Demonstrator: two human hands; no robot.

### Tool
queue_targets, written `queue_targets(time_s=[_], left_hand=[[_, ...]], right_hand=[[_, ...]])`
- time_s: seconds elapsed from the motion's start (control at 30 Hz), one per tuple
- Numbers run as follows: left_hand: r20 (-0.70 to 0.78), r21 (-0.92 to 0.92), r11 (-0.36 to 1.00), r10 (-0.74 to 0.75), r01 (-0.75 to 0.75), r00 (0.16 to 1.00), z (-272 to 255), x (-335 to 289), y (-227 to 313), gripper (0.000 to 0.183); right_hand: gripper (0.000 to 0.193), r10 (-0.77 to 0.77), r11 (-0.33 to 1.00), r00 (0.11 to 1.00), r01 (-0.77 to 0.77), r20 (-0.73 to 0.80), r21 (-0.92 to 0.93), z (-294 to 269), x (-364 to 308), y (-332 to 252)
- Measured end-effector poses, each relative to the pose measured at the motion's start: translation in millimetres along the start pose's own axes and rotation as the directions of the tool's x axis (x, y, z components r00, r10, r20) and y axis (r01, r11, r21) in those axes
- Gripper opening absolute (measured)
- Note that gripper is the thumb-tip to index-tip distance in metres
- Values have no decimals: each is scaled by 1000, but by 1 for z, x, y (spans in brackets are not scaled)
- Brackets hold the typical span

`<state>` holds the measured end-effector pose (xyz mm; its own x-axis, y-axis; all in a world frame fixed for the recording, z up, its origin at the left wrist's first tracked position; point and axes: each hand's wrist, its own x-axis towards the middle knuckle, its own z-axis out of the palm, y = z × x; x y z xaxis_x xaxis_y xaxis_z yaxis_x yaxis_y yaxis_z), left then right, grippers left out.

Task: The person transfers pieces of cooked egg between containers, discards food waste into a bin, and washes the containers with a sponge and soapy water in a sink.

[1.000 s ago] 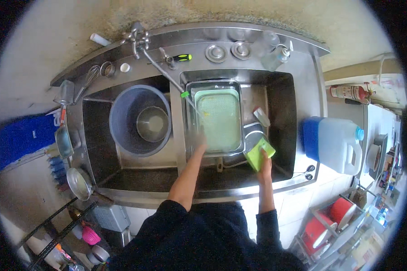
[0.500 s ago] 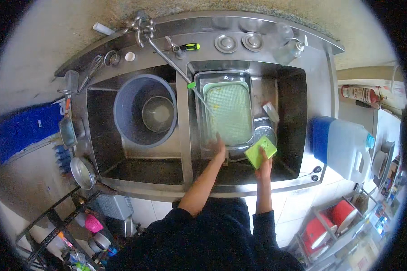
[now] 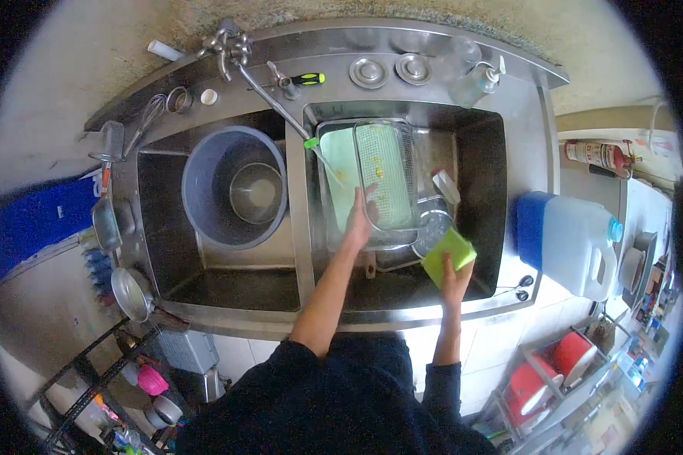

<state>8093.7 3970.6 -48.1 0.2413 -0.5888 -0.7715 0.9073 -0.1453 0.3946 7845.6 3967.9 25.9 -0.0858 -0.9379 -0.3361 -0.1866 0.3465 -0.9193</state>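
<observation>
My right hand (image 3: 455, 282) is closed around a lime-green sponge (image 3: 448, 256), above the front of the right sink basin (image 3: 484, 227). My left hand (image 3: 359, 221) grips the near left edge of a rectangular wire mesh basket (image 3: 383, 171). The basket tilts over a metal pan (image 3: 322, 125) whose inside looks pale green; whether that is liquid cannot be made out. Small yellow bits cling to the mesh. Beside the basket lie a round metal dish (image 3: 432, 227), partly hidden by the sponge, and a white block-shaped object (image 3: 446, 186).
A large grey tub (image 3: 197, 205) with a round pot in it stands in the left basin. The faucet's long spout (image 3: 269, 98) reaches over the divider. Along the back ledge are metal lids (image 3: 369, 73) and a pump bottle (image 3: 478, 85). A big plastic jug (image 3: 577, 246) stands at right.
The mesh basket has shifted right and tilted within the pan, baring the pan's left side. My left hand has taken hold of its edge. The sponge has turned and moved slightly right.
</observation>
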Motion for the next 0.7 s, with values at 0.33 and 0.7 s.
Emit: queue_targets(time_s=[0.33, 0.7], left_hand=[[637, 81, 997, -50, -3, 769, 12, -5, 29, 71], [550, -230, 946, -66, 227, 833, -17, 9, -41, 36]], right_hand=[[52, -482, 567, 662, 735, 573, -372, 155, 106, -114], [54, -199, 314, 617, 776, 762, -546, 112, 72, -38]])
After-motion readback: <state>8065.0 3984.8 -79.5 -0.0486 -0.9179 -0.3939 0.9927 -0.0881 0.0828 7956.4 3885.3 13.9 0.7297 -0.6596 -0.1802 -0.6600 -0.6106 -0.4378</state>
